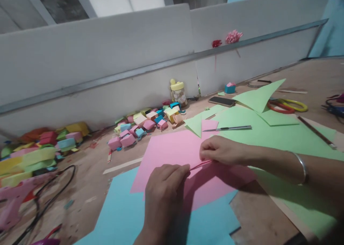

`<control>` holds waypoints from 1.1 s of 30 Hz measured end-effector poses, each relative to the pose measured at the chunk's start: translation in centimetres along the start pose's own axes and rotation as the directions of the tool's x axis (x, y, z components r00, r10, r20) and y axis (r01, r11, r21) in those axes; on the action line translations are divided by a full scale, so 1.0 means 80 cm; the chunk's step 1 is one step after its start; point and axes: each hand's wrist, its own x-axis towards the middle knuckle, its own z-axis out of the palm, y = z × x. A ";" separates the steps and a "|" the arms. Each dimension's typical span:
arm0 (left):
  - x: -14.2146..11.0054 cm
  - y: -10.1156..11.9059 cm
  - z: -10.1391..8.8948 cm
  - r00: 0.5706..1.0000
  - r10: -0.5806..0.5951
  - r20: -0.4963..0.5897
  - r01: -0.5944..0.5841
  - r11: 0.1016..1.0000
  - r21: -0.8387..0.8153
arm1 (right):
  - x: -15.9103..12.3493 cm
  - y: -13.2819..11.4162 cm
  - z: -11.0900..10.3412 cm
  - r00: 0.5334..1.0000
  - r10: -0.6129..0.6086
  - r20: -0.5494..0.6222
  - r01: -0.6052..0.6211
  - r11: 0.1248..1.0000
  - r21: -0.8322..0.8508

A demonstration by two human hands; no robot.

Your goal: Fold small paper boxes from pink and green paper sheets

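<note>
A narrow folded strip of pink paper [199, 165] spans the gap between my hands, above larger pink sheets [166, 150]. My left hand [168, 191] pinches its left end between thumb and fingers. At the other end my right hand [221, 150], with a silver bangle on the wrist, has its fingers curled closed on the strip. Under the pink sheets lies blue paper [118, 198]. Just beyond my right hand a slim craft knife [233, 128] rests on green paper [268, 137].
Small folded paper boxes [139, 121] are heaped near the white wall panel, beside a yellow-lidded jar [178, 92]. A pink glue gun [16, 198] with a black cord lies left. Scissors [287, 105], a phone [221, 101] and a pencil [317, 132] are on the right.
</note>
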 end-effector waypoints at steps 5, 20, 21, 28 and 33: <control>0.002 0.011 0.001 0.954 -0.287 0.089 0.296 0.947 -0.123 | -0.003 -0.009 0.005 0.964 -0.252 -0.083 0.241 0.963 -0.119; 0.003 0.017 0.004 0.823 -0.482 0.299 0.480 0.873 0.088 | -0.015 -0.011 0.046 0.987 -0.090 -0.131 0.059 0.973 -0.225; 0.002 0.017 0.005 0.827 -0.483 0.287 0.472 0.875 0.111 | -0.016 -0.011 0.048 0.986 -0.083 -0.147 0.047 0.971 -0.232; 0.000 0.029 0.006 0.912 -0.328 0.246 0.253 0.922 0.293 | -0.016 -0.005 0.051 0.979 -0.152 -0.134 0.105 0.946 -0.305; -0.020 0.039 0.006 0.915 -0.010 0.403 -0.214 0.836 0.506 | -0.014 -0.001 0.057 0.937 -0.240 -0.252 0.091 0.868 -0.487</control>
